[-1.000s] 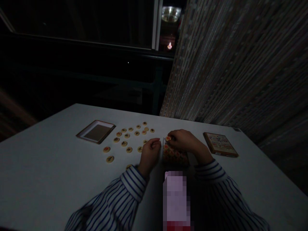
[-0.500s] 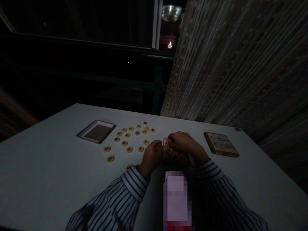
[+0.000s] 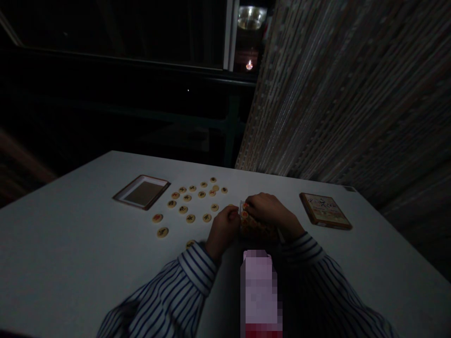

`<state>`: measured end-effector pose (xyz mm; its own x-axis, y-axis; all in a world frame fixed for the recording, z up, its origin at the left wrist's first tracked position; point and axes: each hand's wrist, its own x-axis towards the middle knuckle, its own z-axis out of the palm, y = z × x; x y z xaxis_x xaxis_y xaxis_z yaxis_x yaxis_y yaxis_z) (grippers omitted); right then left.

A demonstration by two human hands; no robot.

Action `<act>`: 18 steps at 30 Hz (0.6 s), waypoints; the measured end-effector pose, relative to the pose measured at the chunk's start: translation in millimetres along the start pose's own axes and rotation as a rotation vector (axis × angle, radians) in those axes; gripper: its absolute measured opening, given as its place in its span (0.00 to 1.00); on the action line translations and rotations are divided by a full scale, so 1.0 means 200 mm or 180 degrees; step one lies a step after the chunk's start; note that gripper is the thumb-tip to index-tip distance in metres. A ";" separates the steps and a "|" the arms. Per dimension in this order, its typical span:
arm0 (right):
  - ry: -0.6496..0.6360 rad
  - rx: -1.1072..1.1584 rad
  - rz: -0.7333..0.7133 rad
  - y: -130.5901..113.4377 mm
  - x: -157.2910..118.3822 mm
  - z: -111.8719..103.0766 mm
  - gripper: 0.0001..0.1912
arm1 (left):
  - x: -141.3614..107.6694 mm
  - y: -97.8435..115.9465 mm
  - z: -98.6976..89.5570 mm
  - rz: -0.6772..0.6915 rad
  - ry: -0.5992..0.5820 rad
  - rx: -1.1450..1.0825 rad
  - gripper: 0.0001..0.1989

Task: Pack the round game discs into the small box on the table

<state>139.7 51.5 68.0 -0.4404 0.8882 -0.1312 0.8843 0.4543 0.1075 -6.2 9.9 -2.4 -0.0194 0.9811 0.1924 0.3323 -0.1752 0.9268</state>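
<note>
One white table (image 3: 70, 234) was seen beneath everything, with one string curtain (image 3: 292, 84) hung behind it. One open shallow tray (image 3: 162, 193) was placed at the left, and one flat closed box (image 3: 324, 210) at the right. Between them, one filled case (image 3: 259, 231) was set close in front of the body. Its long axis could not be told, as its far side was partly covered by the right hand (image 3: 269, 206). That hand was nearer: its bent fingers were rested on the case's far left part, by one red-marked disc (image 3: 246, 205), so the rest of the case was left below them, toward the body. Whether that disc was gripped could not be told. The left hand (image 3: 223, 230) was held just beside the case's left edge, fingers curled in; anything inside them was hidden. Eighteen loose discs (image 3: 183, 210) were counted on the table; those in the case were too dim to count.
</note>
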 end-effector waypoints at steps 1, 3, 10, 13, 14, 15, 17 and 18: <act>0.0037 0.0004 -0.0010 0.00 0.00 0.00 0.18 | 0.00 0.00 0.00 -0.0008 -0.0014 -0.0001 0.12; 0.0095 0.0011 -0.0030 0.00 0.00 0.00 0.18 | 0.00 0.00 0.00 -0.0048 -0.0035 -0.0024 0.12; 0.0069 0.0018 -0.0038 0.00 0.00 0.01 0.17 | 0.00 0.00 0.00 0.0008 -0.0029 -0.0001 0.11; 0.0016 0.0022 -0.0051 0.00 0.00 0.01 0.17 | 0.00 0.01 0.00 -0.0041 -0.0068 -0.0048 0.11; 0.0000 0.0029 -0.0056 0.00 0.00 0.02 0.18 | 0.00 0.01 0.00 -0.0037 -0.0083 -0.0067 0.11; -0.0013 0.0036 -0.0056 0.01 0.00 0.02 0.17 | 0.00 0.02 -0.01 -0.0024 -0.0100 -0.0086 0.11; -0.0025 0.0054 -0.0059 0.01 0.01 0.03 0.17 | 0.00 0.02 -0.01 0.0001 -0.0126 -0.0102 0.11; -0.0021 0.0066 -0.0064 0.01 0.01 0.03 0.17 | 0.00 0.02 -0.01 0.0004 -0.0134 -0.0097 0.11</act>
<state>141.6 53.5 62.4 -0.4572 0.8783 -0.1396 0.8783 0.4706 0.0844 -6.7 8.0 2.0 0.0208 0.9834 0.1804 0.3035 -0.1781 0.9360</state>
